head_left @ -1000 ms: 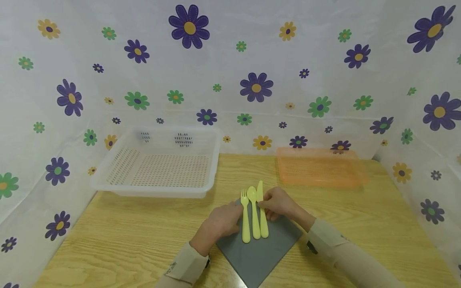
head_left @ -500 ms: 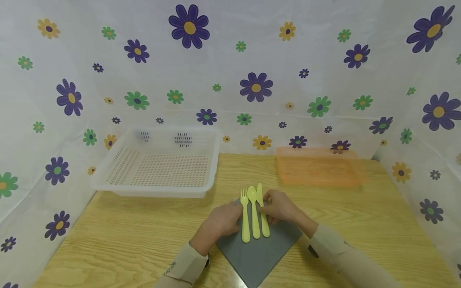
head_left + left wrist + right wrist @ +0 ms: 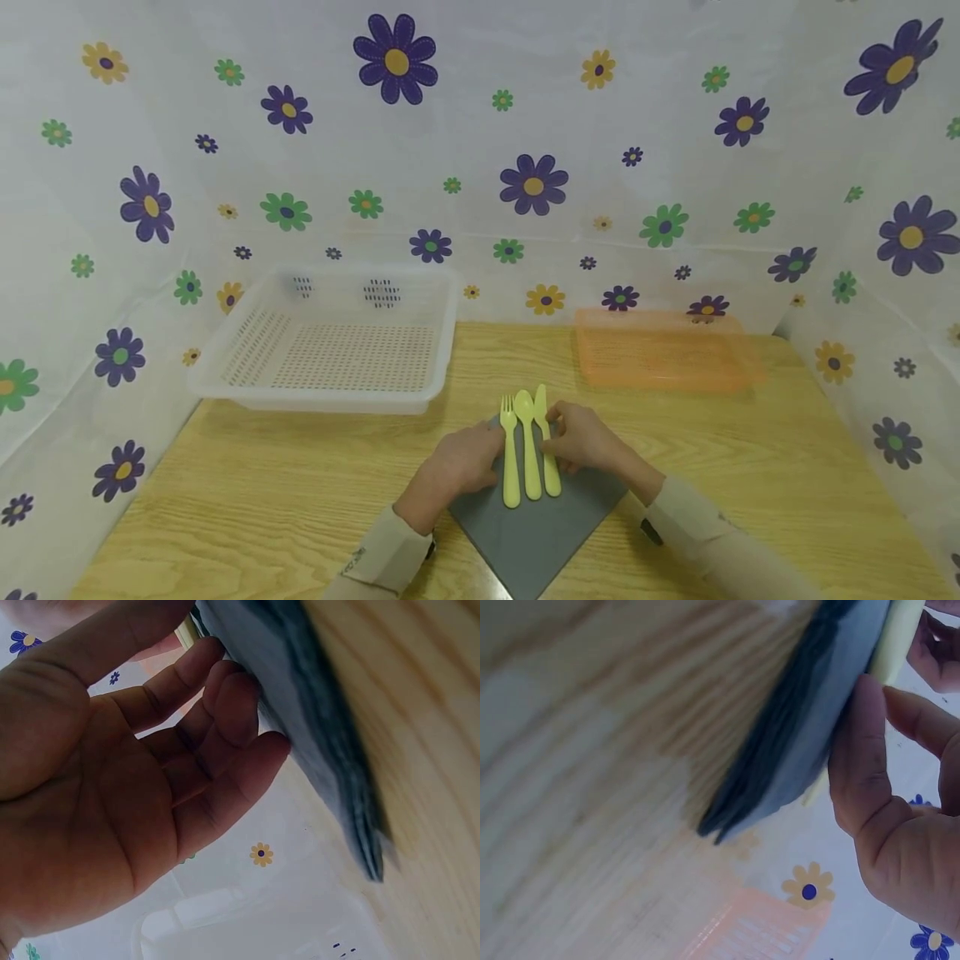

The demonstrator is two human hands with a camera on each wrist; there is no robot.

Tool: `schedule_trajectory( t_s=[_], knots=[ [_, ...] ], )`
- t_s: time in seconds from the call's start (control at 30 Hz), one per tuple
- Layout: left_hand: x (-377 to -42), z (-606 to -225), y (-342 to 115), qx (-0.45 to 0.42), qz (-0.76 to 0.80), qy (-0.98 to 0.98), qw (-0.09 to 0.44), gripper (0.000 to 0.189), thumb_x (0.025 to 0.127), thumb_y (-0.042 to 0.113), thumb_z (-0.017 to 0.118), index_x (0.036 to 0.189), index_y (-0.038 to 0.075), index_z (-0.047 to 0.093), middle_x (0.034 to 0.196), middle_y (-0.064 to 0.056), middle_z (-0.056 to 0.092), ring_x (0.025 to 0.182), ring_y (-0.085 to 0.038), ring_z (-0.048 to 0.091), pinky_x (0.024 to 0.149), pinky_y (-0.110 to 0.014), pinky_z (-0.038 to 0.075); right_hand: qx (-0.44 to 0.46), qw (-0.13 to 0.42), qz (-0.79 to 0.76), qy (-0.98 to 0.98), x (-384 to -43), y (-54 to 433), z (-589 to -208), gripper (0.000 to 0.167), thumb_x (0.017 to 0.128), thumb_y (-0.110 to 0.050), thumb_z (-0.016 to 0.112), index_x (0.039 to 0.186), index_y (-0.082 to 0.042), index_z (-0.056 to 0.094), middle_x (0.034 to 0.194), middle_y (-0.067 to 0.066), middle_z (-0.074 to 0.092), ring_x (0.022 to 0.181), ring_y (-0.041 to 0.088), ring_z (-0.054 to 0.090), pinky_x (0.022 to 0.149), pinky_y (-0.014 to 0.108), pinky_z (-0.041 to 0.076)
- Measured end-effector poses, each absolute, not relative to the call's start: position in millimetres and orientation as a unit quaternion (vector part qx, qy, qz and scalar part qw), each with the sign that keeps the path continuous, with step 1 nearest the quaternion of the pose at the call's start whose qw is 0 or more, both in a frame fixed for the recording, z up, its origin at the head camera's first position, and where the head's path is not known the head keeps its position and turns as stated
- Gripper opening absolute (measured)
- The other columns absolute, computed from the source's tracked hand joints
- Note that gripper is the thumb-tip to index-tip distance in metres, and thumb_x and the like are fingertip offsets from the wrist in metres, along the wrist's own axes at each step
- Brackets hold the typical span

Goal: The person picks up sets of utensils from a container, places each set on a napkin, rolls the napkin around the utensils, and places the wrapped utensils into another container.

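Head view, A: where does the yellow knife (image 3: 552,477) lie from the grip?

B: On the grey napkin (image 3: 532,542), just left of the right hand (image 3: 588,437), the nearer one; thumb and forefinger look to pinch it, gap narrow

A: Long axis?

B: Near to far, leaning slightly; blade tip juts past the napkin's far end, handle toward the napkin's middle; yellow spoon (image 3: 532,475) and yellow fork (image 3: 511,477) lie alongside on the napkin, left of the knife

A: And the left hand (image 3: 465,457)?

B: At the napkin's far left edge, loosely bent fingertips touching it, no pinch that I can make out
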State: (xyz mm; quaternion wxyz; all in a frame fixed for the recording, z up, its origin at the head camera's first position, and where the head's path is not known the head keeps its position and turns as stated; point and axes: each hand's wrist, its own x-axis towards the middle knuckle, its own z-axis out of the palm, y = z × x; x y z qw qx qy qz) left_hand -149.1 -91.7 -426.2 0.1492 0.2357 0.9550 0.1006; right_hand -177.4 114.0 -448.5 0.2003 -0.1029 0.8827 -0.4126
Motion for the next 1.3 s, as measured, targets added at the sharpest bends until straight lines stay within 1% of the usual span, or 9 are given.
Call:
schedule_trajectory(
  t_s=[0.23, 0.33, 0.5, 0.6, 0.73, 0.9, 1.03, 1.23, 1.3],
  knots=[
    [-149.4, -425.9, -92.4, 0.237, 0.098, 0.956, 0.142, 0.022, 0.083, 0.01, 0.077, 0.092, 0.011, 0.057, 0.079, 0.0, 0.049, 0.07, -0.014, 0.045, 0.06, -0.03, 0.043, -0.182, 0.206, -0.384, 0.882, -168.4, 121.1, -439.7, 0.06, 0.086, -0.007, 0.074, 0.134, 0.013, 0.044, 0.071, 0.003, 0.06, 0.055, 0.012, 0.056, 0.05, 0.027, 0.046],
    [-150.1, -426.2, -92.2, 0.237, 0.1, 0.956, 0.142, 0.022, 0.083, 0.01, 0.077, 0.092, 0.011, 0.057, 0.079, 0.001, 0.049, 0.071, -0.014, 0.046, 0.06, -0.03, 0.043, -0.226, 0.211, -0.367, 0.878, -162.9, 124.3, -434.7, 0.064, 0.085, -0.008, 0.075, 0.137, 0.011, 0.043, 0.081, 0.006, 0.064, 0.065, 0.012, 0.055, 0.058, 0.028, 0.046],
    [-152.7, -426.1, -90.4, 0.24, 0.095, 0.956, 0.141, 0.023, 0.083, 0.011, 0.078, 0.093, 0.012, 0.058, 0.08, 0.001, 0.051, 0.072, -0.014, 0.047, 0.062, -0.031, 0.044, -0.272, 0.212, -0.338, 0.876, -152.8, 128.4, -427.6, 0.055, 0.083, -0.007, 0.077, 0.132, 0.005, 0.054, 0.113, 0.017, 0.065, 0.089, 0.021, 0.057, 0.077, 0.037, 0.049],
    [-152.2, -427.1, -90.4, 0.241, 0.099, 0.955, 0.139, 0.023, 0.083, 0.011, 0.078, 0.091, 0.012, 0.057, 0.081, 0.0, 0.052, 0.072, -0.014, 0.047, 0.061, -0.031, 0.044, -0.277, 0.203, -0.306, 0.888, -146.6, 128.2, -426.0, 0.05, 0.081, -0.009, 0.079, 0.125, 0.006, 0.06, 0.117, 0.017, 0.062, 0.093, 0.022, 0.051, 0.078, 0.036, 0.046],
    [-150.5, -431.1, -92.1, 0.244, 0.107, 0.955, 0.127, 0.025, 0.08, 0.009, 0.079, 0.086, 0.014, 0.055, 0.078, 0.001, 0.049, 0.071, -0.013, 0.045, 0.059, -0.029, 0.042, -0.278, 0.202, -0.275, 0.898, -142.1, 126.2, -427.4, 0.049, 0.081, -0.011, 0.08, 0.124, 0.005, 0.063, 0.113, 0.014, 0.059, 0.086, 0.018, 0.047, 0.071, 0.03, 0.042],
    [-150.5, -433.2, -94.5, 0.248, 0.111, 0.955, 0.118, 0.027, 0.079, 0.008, 0.079, 0.083, 0.015, 0.053, 0.076, 0.003, 0.045, 0.07, -0.013, 0.043, 0.057, -0.028, 0.041, -0.287, 0.193, -0.263, 0.901, -141.2, 125.2, -428.4, 0.05, 0.081, -0.011, 0.08, 0.126, 0.004, 0.063, 0.119, 0.015, 0.059, 0.088, 0.016, 0.049, 0.074, 0.029, 0.043],
    [-151.1, -432.0, -95.0, 0.244, 0.114, 0.955, 0.124, 0.027, 0.079, 0.007, 0.078, 0.083, 0.014, 0.052, 0.075, 0.003, 0.045, 0.07, -0.013, 0.043, 0.057, -0.028, 0.04, -0.296, 0.184, -0.256, 0.902, -142.5, 125.5, -429.4, 0.049, 0.082, -0.013, 0.079, 0.125, 0.003, 0.064, 0.119, 0.015, 0.06, 0.089, 0.016, 0.051, 0.074, 0.029, 0.045],
    [-150.2, -432.6, -94.8, 0.244, 0.12, 0.952, 0.137, 0.028, 0.079, 0.008, 0.079, 0.082, 0.014, 0.052, 0.075, 0.003, 0.043, 0.069, -0.012, 0.042, 0.056, -0.027, 0.038, -0.29, 0.197, -0.262, 0.899, -141.4, 126.1, -429.8, 0.05, 0.081, -0.013, 0.081, 0.125, 0.003, 0.065, 0.125, 0.017, 0.058, 0.099, 0.019, 0.054, 0.079, 0.033, 0.048],
    [-150.3, -432.7, -95.0, 0.246, 0.122, 0.952, 0.134, 0.028, 0.079, 0.007, 0.079, 0.082, 0.014, 0.051, 0.074, 0.003, 0.043, 0.068, -0.012, 0.042, 0.056, -0.027, 0.038, -0.288, 0.199, -0.265, 0.899, -141.0, 126.3, -430.1, 0.05, 0.081, -0.012, 0.081, 0.125, 0.003, 0.064, 0.124, 0.017, 0.058, 0.095, 0.019, 0.053, 0.076, 0.032, 0.047]
  ],
)
